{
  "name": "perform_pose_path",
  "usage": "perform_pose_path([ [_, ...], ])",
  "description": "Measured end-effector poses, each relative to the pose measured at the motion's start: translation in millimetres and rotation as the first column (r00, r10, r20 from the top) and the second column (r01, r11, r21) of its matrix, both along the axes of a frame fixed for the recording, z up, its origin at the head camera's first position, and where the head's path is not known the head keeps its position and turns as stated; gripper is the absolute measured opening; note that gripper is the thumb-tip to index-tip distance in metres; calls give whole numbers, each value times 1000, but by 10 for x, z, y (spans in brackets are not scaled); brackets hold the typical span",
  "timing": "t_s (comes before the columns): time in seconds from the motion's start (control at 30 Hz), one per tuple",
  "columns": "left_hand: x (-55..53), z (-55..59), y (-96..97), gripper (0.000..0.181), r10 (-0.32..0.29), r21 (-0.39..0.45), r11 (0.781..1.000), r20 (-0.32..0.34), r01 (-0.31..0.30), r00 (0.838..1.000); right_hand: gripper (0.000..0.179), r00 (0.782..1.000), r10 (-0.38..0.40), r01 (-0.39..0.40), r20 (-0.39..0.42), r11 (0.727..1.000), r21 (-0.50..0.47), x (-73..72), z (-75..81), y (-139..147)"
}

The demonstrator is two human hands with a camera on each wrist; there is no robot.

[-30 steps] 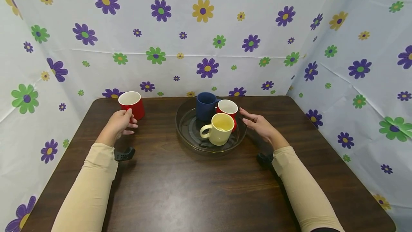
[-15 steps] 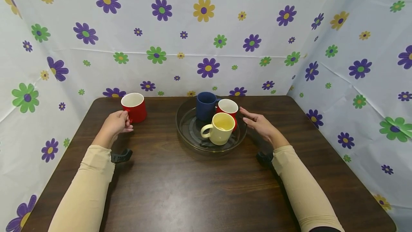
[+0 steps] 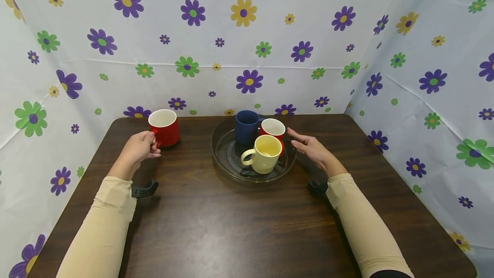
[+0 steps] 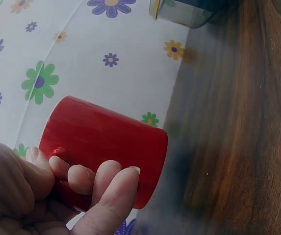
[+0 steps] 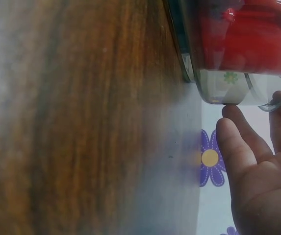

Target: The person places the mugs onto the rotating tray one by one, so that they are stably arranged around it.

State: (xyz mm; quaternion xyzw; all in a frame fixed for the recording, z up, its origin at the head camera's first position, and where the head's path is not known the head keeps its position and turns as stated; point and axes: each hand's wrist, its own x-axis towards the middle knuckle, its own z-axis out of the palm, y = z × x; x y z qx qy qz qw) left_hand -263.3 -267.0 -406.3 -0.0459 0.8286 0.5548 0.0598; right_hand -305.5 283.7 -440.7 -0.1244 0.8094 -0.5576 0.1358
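My left hand [image 3: 140,148] pinches the handle of a red mug [image 3: 169,134] with a white inside, at the back left of the table. In the left wrist view thumb and fingers close round that handle, and the red mug [image 4: 108,132] has its base close to the tabletop. Farther right, a clear glass dish [image 3: 225,167] holds a blue mug [image 3: 246,128], a second red mug [image 3: 273,128] and a pale yellow mug [image 3: 266,154]. My right hand [image 3: 317,153] has fingers extended at the dish's right side; in the right wrist view fingertips meet the glass [image 5: 214,90].
A dark wooden table [image 3: 216,226] carries everything. Behind it and along both sides hangs a white cloth [image 3: 216,50] printed with flowers, close to the table's back edge. Bare wood lies between the held mug and the dish.
The left hand has curled its fingers onto the red mug's handle, and the mug has shifted a little to the right. My right hand and the dish have stayed put.
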Motion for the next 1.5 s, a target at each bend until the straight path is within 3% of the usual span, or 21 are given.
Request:
perform_pose_path([
  [0.67,146,211,103,37,-42,-44,998,-62,39,997,52,1000,28,-28,-9,1000,12,-66,30,-28],
  [1.2,221,346,187,37,-95,-39,995,-96,91,991,48,999,-50,50,4,999,-10,-87,49,-53],
  [1.5,261,352,192,37,-98,-28,995,-94,96,991,49,993,-89,90,-74,996,15,-53,81,-88],
])
